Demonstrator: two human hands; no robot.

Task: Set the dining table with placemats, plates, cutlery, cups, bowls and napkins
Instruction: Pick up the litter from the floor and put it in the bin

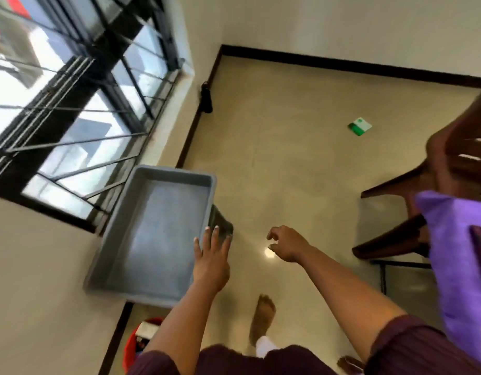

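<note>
Resting flat, my left hand lies with straight fingers on the right rim of the empty grey rectangular plastic tub, gripping nothing; my right hand hangs at three o'clock from it, fingers loosely curled, empty. The tub sits on a dark stand at the wall below the barred window. I judge it light, stiff and slick, best taken by both long rims. Both forearms reach forward. At two o'clock stands a brown plastic chair beside purple cloth.
</note>
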